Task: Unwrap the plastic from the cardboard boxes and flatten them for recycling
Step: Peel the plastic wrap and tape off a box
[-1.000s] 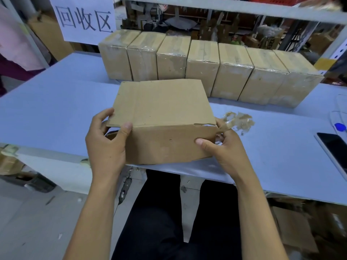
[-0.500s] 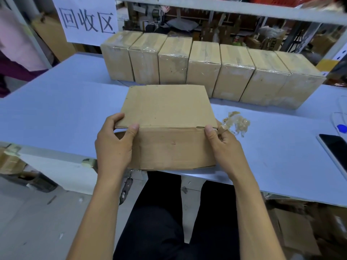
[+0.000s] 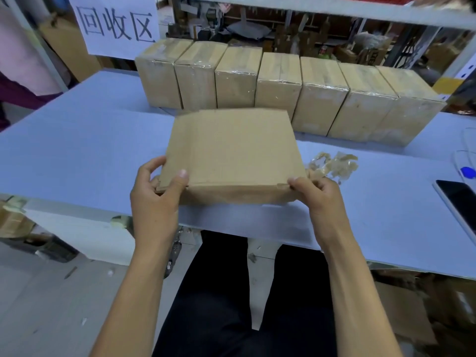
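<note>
Cardboard box [image 3: 231, 153], bare of wrap, sits near the table [image 3: 77, 155] edge, in front of the row of wrapped boxes [image 3: 283, 91]. Head view: my left hand [image 3: 154, 199] pinches its near-left corner, thumb on top; my right hand [image 3: 318, 197] pinches the near-right corner. I judge it light, stiff along the panels, yielding at the creases; corners are the proper hold. Crumpled plastic [image 3: 333, 164] lies just right of the box.

A single wide-angle view from the person's head looks forward and down across the pale blue table [image 3: 77, 155], close enough that both forearms fill the lower frame. It faces the row of plastic-wrapped brown cardboard boxes [image 3: 278, 86] at the far edge and the cluttered shelving behind
</note>
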